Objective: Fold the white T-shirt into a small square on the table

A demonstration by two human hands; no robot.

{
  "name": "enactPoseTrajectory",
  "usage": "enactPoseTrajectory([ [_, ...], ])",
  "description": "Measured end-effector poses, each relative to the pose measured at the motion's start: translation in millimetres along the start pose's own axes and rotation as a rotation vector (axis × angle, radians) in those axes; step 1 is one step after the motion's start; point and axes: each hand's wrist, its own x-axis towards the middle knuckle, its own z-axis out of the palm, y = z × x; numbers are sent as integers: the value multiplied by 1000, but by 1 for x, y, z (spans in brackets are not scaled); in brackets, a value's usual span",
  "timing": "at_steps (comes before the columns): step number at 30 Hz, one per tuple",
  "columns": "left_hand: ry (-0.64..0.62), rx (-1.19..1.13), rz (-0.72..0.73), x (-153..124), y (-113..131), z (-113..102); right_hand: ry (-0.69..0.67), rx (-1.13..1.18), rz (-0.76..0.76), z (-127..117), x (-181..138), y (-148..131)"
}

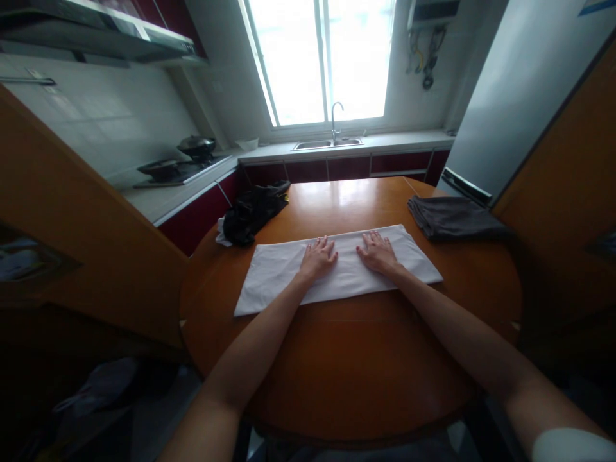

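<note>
A white cloth [274, 276], folded into a long flat strip, lies across the middle of the wooden table. My left hand [318, 259] rests palm down on it a little left of the far edge's middle, fingers spread. To the right, my right hand [378, 253] is also flat on the cloth with its fingers apart. Both sets of fingertips are close to the far edge of the cloth. Neither hand grips anything. Whether the cloth is a garment I cannot tell.
The round wooden table [356, 372] also carries a crumpled dark garment [253, 212] at the far left and a folded grey cloth [455, 217] at the right. Beyond stand a counter with a sink [327, 144], a stove with a lidded pan [196, 146], and a fridge [510, 96].
</note>
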Motion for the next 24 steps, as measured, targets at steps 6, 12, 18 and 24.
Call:
enactPoseTrajectory([
  [6, 105, 0, 33, -3, 6, -6, 2, 9, 1, 1, 0, 0],
  [12, 91, 9, 140, -17, 18, -9, 90, 77, -2, -9, 5, 4],
  [18, -73, 5, 133, -22, 20, -5, 187, 61, 164, -50, 15, 47],
  [24, -68, -2, 119, -20, 19, -3, 46, 3, 336, -64, 17, 95],
])
